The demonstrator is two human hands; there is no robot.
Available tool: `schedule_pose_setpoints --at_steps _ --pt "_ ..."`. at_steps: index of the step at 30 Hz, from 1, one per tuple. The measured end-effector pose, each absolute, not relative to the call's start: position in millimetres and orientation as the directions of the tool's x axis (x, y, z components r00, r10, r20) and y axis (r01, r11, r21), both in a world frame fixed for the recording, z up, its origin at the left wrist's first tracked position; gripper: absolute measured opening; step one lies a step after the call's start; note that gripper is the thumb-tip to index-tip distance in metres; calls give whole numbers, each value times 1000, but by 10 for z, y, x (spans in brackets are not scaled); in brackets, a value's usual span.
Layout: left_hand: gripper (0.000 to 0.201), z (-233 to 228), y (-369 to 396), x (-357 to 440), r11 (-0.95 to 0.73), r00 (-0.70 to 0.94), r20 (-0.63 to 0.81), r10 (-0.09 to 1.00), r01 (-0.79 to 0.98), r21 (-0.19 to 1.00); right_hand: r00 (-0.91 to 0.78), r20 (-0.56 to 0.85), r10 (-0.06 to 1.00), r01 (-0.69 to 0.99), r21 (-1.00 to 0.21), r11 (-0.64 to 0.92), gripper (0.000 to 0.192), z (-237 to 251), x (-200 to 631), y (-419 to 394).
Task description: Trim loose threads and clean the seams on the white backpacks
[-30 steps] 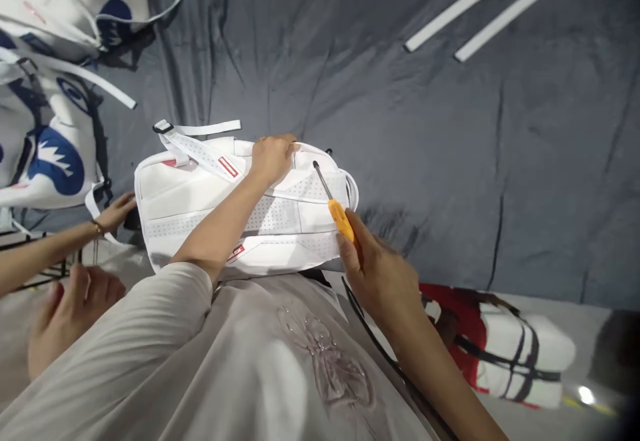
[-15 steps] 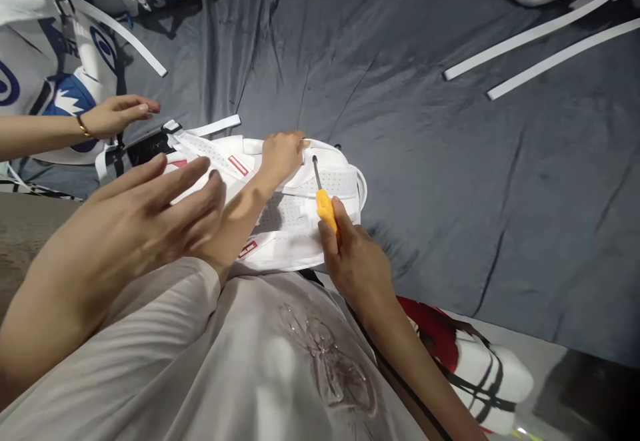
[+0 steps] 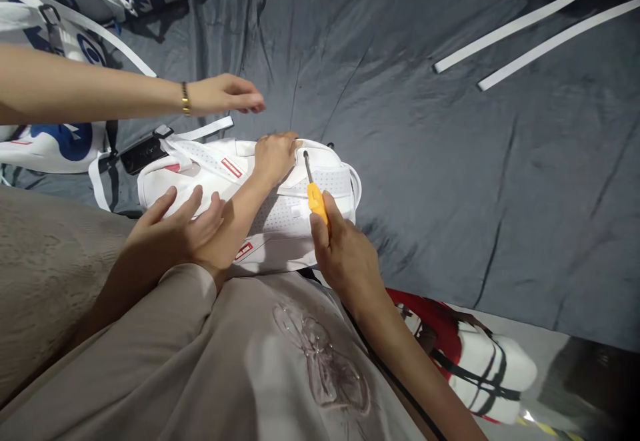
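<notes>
Moved since earlier: co-worker's lower hand (image 3: 170, 231) now lies flat on the backpack; the upper hand (image 3: 225, 94) reaches further across.
Right hand (image 3: 343, 257): closed around yellow screwdriver (image 3: 314, 191); keep the tip steady at the seam.
Left hand (image 3: 273, 155): just beyond, clamping white backpack (image 3: 280, 217) flat on grey cloth (image 3: 450, 161).

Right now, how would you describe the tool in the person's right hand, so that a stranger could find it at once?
Start from the dark grey cloth covering the work surface, then find the white backpack lying at its near edge. The right hand grips a screwdriver whose thin metal shaft points at the top of the bag, beside the left hand. Its bright yellow handle is the only yellow thing there.
</notes>
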State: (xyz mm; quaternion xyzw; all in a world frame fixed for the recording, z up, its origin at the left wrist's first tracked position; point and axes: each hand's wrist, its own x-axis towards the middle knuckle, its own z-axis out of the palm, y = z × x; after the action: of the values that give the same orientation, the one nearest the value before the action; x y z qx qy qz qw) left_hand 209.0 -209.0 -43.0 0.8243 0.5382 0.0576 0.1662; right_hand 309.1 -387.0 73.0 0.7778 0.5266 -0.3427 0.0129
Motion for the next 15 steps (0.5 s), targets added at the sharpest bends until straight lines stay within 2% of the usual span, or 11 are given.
schedule_pose_setpoints --at_steps 4,10,13,15 --pt "31 -477 -2145 2102 -393 416 2 909 856 335 198 -526 827 794 -409 -450 60 698 3123 -3840" --pt "32 -446 -2216 2094 -400 420 4 907 861 314 216 -541 813 779 -407 -478 62 665 3131 -3858" --pt "31 -374 -2191 2043 -343 353 35 935 874 344 196 -523 829 732 -485 -479 64 646 3160 -3971" --pt "30 -295 -2171 1980 -272 236 138 962 881 388 183 -486 855 665 -579 -471 67 617 3180 -4067"
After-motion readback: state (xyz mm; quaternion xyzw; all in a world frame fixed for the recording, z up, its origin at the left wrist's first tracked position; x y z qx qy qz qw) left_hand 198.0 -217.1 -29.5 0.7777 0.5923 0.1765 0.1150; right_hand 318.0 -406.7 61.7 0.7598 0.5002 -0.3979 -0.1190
